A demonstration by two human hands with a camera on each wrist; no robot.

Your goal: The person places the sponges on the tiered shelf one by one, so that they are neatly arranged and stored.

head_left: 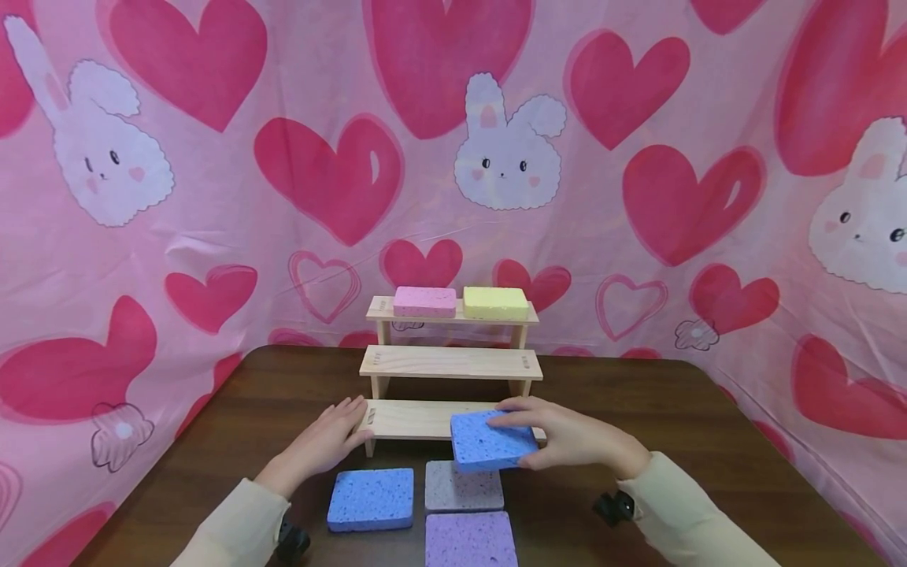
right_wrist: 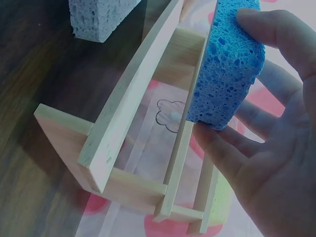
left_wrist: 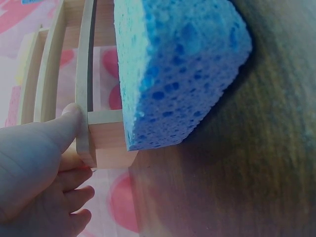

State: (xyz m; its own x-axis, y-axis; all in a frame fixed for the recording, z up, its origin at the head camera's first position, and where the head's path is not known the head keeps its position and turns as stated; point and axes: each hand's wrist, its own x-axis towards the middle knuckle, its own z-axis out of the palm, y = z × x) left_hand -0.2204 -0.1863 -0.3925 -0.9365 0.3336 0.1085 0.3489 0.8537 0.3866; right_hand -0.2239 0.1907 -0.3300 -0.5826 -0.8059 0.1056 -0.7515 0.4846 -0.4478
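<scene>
My right hand (head_left: 567,431) holds a blue sponge (head_left: 489,442) between thumb and fingers, tilted in front of the lowest step of a wooden three-tier stand (head_left: 418,421). In the right wrist view the blue sponge (right_wrist: 229,64) is pinched at its edges. My left hand (head_left: 319,441) grips the left end of that lowest step; in the left wrist view the thumb lies along the board's edge with the other fingers beside its end. On the table before the stand lie another blue sponge (head_left: 370,498), a grey sponge (head_left: 462,487) and a purple sponge (head_left: 471,540).
A pink sponge (head_left: 424,302) and a yellow sponge (head_left: 495,303) sit side by side on the top tier. The stand is on a dark brown wooden table (head_left: 283,394). Behind it hangs a pink cloth (head_left: 425,213) with hearts and rabbits.
</scene>
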